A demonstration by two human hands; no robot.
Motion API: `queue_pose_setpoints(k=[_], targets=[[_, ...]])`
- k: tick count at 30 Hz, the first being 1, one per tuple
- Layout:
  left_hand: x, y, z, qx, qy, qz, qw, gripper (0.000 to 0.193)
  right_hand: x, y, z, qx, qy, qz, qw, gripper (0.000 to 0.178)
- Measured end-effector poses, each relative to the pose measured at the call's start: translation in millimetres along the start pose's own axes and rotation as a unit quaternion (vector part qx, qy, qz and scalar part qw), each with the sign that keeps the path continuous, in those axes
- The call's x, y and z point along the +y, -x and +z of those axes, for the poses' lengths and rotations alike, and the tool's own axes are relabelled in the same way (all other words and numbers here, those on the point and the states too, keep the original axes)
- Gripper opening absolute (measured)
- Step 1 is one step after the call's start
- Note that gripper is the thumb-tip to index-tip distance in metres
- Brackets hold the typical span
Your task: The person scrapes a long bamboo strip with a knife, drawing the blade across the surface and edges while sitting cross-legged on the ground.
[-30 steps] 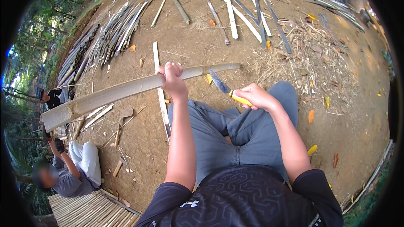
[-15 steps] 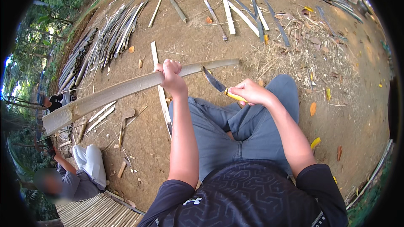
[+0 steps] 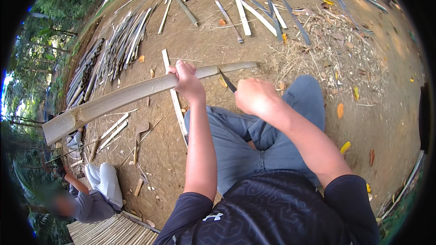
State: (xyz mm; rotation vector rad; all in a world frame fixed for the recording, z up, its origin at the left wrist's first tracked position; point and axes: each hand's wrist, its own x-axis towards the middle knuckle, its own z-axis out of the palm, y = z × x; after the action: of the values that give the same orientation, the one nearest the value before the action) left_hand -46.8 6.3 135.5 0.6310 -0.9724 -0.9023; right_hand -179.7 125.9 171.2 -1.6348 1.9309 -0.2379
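Note:
A long split bamboo piece (image 3: 122,94), hollow side toward me, slants across the view from the lower left to the upper right. My left hand (image 3: 184,79) is wrapped round it right of its middle. My right hand (image 3: 256,95) is closed on a knife, whose handle is hidden by my fingers. The dark knife blade (image 3: 228,82) points up and left, its tip at the inner joint of the bamboo, to the right of my left hand. Beneath the bamboo, a pale flat bamboo strip (image 3: 175,106) lies on the ground beside my leg.
Bundled bamboo strips (image 3: 125,41) lie at the far left, and loose strips (image 3: 240,9) are scattered ahead. Shavings (image 3: 334,54) cover the ground at right. A hatchet-like tool (image 3: 138,138) lies at left. Another person (image 3: 86,199) sits near a slatted bamboo platform (image 3: 109,230).
My right hand has turned over and moved up and slightly left, so the knife stands at a new angle and its yellow handle is covered. My left hand keeps its hold.

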Motion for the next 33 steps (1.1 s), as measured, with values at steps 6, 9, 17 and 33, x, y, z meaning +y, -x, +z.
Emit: queue_pose_setpoints(k=[6, 9, 17, 33], targets=[[-5, -4, 10, 0.047, -0.024, 0.002, 0.999, 0.032, -17, -2, 1, -0.008, 0.007, 0.013, 1.0, 0.022], [-5, -6, 5, 0.059, -0.02, 0.001, 0.998, 0.032, -7, -7, 1, 0.005, 0.01, 0.022, 1.0, 0.024], [-1, 4, 1, 0.045, 0.002, 0.002, 0.999, 0.033, 17, 2, -15, 0.016, 0.008, 0.051, 0.999, 0.025], [-5, 4, -4, 0.002, 0.023, 0.009, 1.0, 0.033, 17, 19, -27, -0.029, -0.006, 0.04, 0.999, 0.036]])
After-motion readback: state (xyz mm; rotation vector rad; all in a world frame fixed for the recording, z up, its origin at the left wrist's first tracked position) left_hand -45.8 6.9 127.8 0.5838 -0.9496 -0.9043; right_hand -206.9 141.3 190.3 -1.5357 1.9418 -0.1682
